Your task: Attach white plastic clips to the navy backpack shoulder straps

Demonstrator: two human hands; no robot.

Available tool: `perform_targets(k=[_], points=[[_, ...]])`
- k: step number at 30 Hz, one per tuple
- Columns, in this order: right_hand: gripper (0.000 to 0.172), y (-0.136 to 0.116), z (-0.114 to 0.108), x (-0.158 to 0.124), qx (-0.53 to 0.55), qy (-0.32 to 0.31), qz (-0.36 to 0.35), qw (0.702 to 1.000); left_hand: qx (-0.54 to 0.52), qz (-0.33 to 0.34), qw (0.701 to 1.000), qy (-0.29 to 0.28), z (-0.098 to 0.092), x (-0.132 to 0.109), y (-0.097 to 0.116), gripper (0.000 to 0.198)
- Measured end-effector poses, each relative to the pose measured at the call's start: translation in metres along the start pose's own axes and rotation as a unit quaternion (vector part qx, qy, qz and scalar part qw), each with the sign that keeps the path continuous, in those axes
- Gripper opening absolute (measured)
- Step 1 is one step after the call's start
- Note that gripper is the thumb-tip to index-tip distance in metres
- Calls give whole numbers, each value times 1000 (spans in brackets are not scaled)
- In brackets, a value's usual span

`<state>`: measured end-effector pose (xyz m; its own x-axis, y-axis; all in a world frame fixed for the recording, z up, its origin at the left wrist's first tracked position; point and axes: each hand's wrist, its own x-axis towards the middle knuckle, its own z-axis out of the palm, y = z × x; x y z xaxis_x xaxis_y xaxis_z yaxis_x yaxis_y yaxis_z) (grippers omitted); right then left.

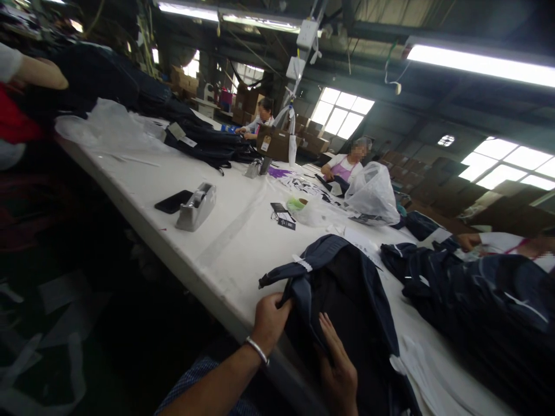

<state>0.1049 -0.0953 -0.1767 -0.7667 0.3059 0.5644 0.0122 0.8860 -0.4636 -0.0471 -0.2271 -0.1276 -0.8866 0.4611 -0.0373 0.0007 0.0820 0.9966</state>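
A navy backpack (347, 277) with a black inner face lies at the near edge of the white table, partly hanging toward me. My left hand (271, 320), with a silver bangle at its wrist, is closed on the backpack's left edge, below a strap with a white tag (302, 263). Fingers extended and together, my right hand (339, 370) rests flat against the black fabric. The lower part of the backpack runs out of view.
On the table (234, 254) stand a tape dispenser (197, 207), a black phone (173, 202) and black hang tags (283, 216). Dark bags are heaped at right (477, 289) and far left. Clear plastic bags (373, 193) lie further back. Several co-workers are around the table.
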Motion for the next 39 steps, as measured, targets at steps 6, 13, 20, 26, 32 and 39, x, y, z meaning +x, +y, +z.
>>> perform_targets(k=[6,13,20,26,32,39], points=[[50,6,2,-2,-44,-4,-37,998,67,61,996,-10,-3,0,0,28],[48,4,2,-1,-51,-5,-42,998,-28,34,998,39,-5,-6,-3,29],[48,4,1,-2,-48,6,-42,998,-1,13,999,-44,-8,7,12,22],[50,6,2,-2,-72,12,-69,995,-256,-134,955,-69,0,3,4,22],[58,1,7,-4,-164,-75,-144,973,-306,-176,936,4,-15,4,-22,25],[66,-14,7,-1,-235,-92,-172,952,-39,-105,989,-95,-44,30,-36,28]])
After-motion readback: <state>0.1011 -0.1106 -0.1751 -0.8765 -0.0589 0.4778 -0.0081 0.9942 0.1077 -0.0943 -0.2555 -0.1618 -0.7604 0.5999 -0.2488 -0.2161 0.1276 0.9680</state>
